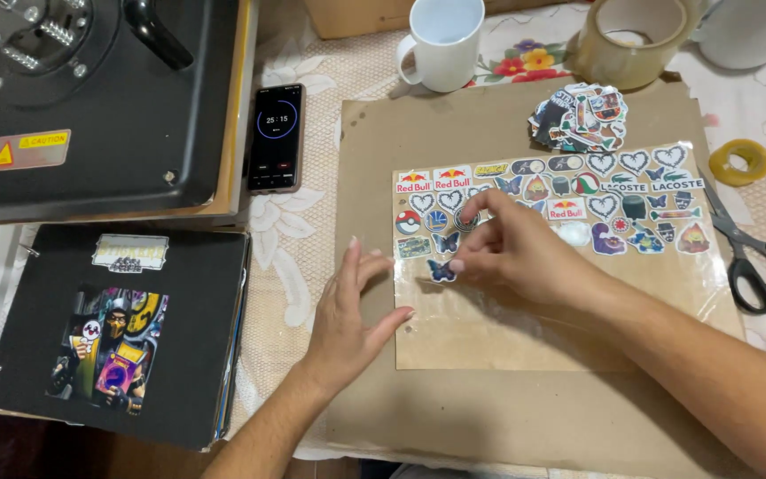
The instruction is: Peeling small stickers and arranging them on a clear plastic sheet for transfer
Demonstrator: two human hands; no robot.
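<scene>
Blue butterfly sticker (pixel 441 270) sits pinched at the fingertips of the right hand (pixel 511 253), its grip narrow on it, just touching the clear plastic sheet (pixel 525 328) on brown cardboard (pixel 489 408). The left hand (pixel 347 310) lies flat with fingers spread, holding nothing, pressing the sheet's left edge. About three rows of stickers (pixel 578 195) already fill the sheet's top; the lower half is bare. A loose sticker pile (pixel 580 117) waits above, scissors (pixel 746 253) at right, a phone (pixel 277 137) at left on the table.

The single head camera looks steeply down from above the table's near edge. It sits close, facing the cardboard sheet (pixel 525 390) ahead.
</scene>
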